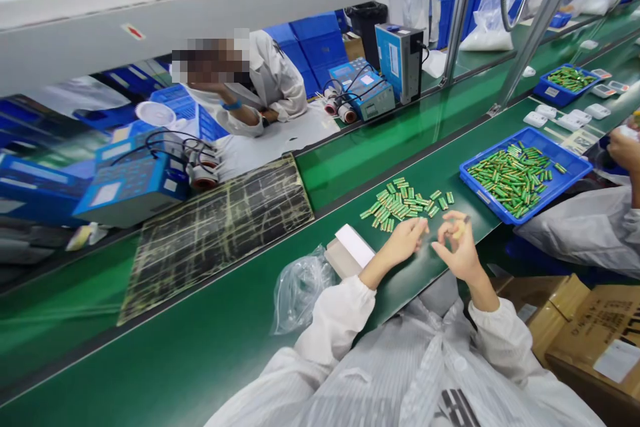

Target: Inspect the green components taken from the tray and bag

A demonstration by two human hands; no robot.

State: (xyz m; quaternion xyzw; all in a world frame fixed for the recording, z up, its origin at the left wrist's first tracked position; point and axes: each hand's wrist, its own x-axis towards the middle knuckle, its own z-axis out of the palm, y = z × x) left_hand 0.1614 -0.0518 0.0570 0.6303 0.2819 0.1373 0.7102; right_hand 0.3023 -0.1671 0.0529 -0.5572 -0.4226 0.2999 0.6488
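Observation:
Both my hands are over the green work surface [220, 347], just in front of a loose pile of green and gold cylindrical batteries [393, 203]. My left hand [404, 241] is at the pile's near edge, its fingers loosely bent towards the right and nothing visible in them. Facing it across a small gap is my right hand [461, 250], thumb apart from the curled fingers; a small yellow patch shows at its fingers, too small to make out. A few single batteries [443, 203] lie just beyond the hands.
Right of the pile stands a blue tray [475, 197] full of similar batteries. A white and grey box [350, 250] and a clear plastic bag [303, 290] lie left of my arms. Cardboard boxes [595, 333] stand at lower right. A co-worker [280, 80] sits opposite; another's hand [625, 147] is at right.

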